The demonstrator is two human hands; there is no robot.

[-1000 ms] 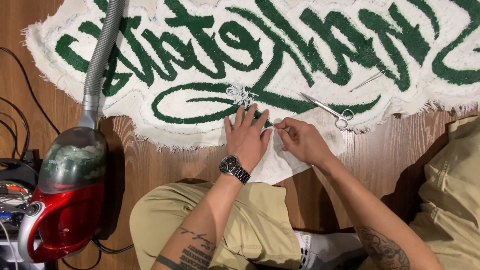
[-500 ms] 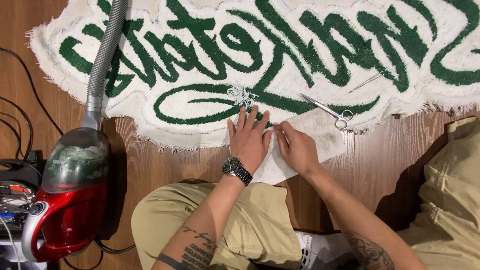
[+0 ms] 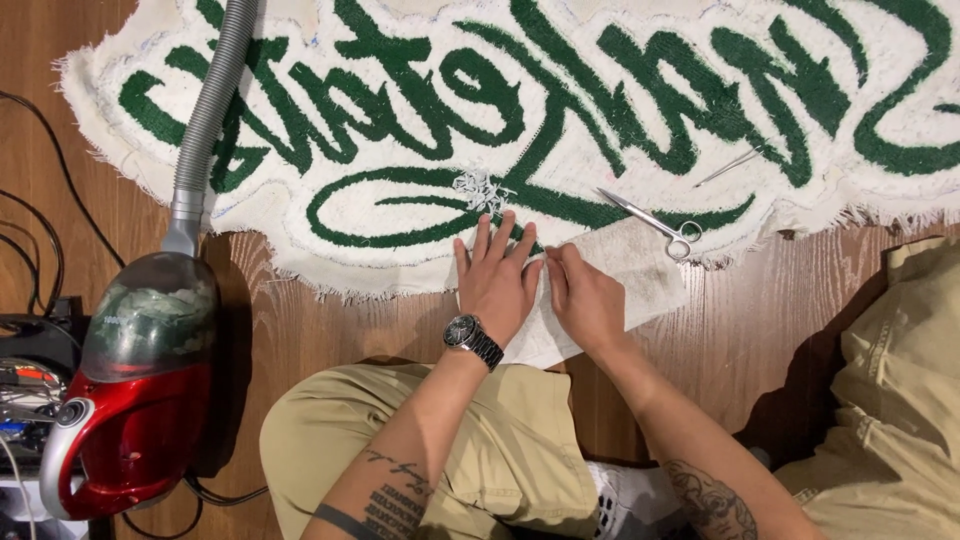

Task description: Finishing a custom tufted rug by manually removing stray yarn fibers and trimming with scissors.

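here both the left hand (image 3: 497, 285) and right hand (image 3: 585, 300) press flat, fingers extended, on the rug (image 3: 400, 150) edge.

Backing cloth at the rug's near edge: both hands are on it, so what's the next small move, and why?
Probably press the flap flat: the left hand lies spread on the backing cloth and the right hand pinches its edge beside it, at the rug border. The scissors lie apart, untouched, so cutting looks less likely just yet.

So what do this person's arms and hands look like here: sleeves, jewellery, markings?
Both arms are bare, no sleeves. The left hand has a dark-faced metal wristwatch and dark tattoos on its forearm. The right hand wears nothing, with a tattoo on its forearm.
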